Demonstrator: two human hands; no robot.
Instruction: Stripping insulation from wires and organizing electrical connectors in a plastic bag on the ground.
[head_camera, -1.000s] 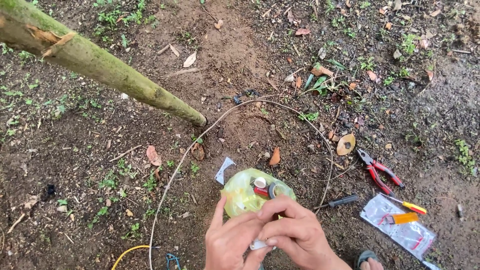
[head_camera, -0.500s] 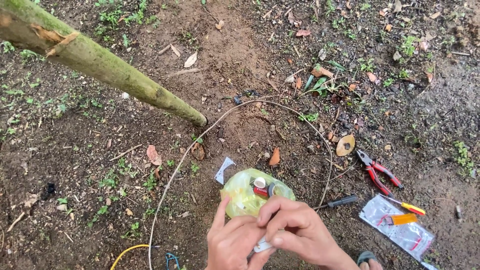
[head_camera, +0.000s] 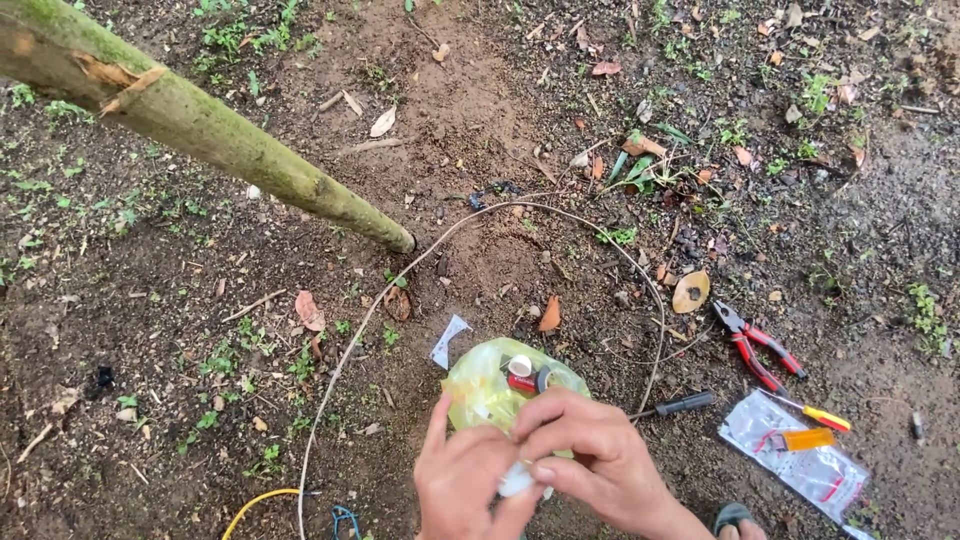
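Observation:
My left hand (head_camera: 462, 486) and my right hand (head_camera: 596, 458) meet at the bottom centre, both pinching a small white object (head_camera: 516, 482) between their fingertips. Just beyond the hands lies a yellow-green plastic bag (head_camera: 482, 383) with small parts inside, among them a white cap and a dark tape roll. A thin pale wire (head_camera: 420, 262) loops over the bare soil from the bottom edge around past the bag.
A mossy green pole (head_camera: 200, 130) slants from the upper left into the ground. At right lie red-handled pliers (head_camera: 756, 344), a black-handled tool (head_camera: 684, 404), and a clear packet (head_camera: 800, 458) with an orange-handled screwdriver. A yellow cable (head_camera: 252, 502) shows at the bottom.
My hands have shifted slightly around the small white object; everything on the ground stays where it was.

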